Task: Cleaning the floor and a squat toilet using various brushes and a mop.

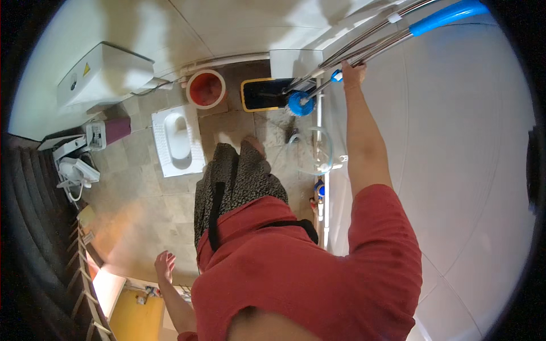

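Note:
My right hand (353, 74) reaches up to a bundle of metal poles leaning in the corner and is closed around at least one of them. Just below it, a pole with a blue collar (337, 76) runs down to a round blue mop head (301, 103). That head rests at the right end of a black rectangular bucket with a yellow rim (259, 80). One pole has a thick blue sleeve (448, 16) at its upper end. Low on the left, away from any object, my left hand (165, 265) hangs with bent fingers and holds nothing.
A white squat toilet (194, 149) is set in the tiled floor. Beyond it stands a round bucket, red inside (206, 88). A coiled clear hose (329, 147), white pipe (326, 232) and blue water meter (319, 188) line the right wall. A purple bin (118, 129) stands left.

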A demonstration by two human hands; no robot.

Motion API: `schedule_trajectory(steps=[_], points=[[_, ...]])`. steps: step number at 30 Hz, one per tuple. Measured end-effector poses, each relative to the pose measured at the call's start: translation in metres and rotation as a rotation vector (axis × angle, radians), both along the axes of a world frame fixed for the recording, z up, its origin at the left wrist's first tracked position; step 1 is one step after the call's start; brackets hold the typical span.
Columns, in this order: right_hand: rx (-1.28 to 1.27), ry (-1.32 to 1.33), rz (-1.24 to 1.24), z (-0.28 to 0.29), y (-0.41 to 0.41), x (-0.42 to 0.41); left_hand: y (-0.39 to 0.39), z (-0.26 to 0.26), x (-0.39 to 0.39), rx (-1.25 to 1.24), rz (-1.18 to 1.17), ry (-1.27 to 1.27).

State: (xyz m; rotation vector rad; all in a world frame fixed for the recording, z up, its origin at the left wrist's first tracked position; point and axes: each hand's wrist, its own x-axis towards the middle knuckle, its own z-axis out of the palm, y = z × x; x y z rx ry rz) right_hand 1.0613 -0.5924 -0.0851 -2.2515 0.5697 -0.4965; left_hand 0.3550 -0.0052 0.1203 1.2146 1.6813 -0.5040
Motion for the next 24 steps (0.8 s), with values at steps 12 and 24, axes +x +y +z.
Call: schedule_trajectory(steps=[12, 24], points=[[0.531, 0.517, 0.131, -0.051, 0.032, -0.259, 0.049, -0.052, -0.033, 0.061, -0.136, 0.033], [0.525, 0.934, -0.138, 0.001, 0.128, -0.659, 0.208, -0.114, -0.032, -0.115, -0.683, 0.061]])
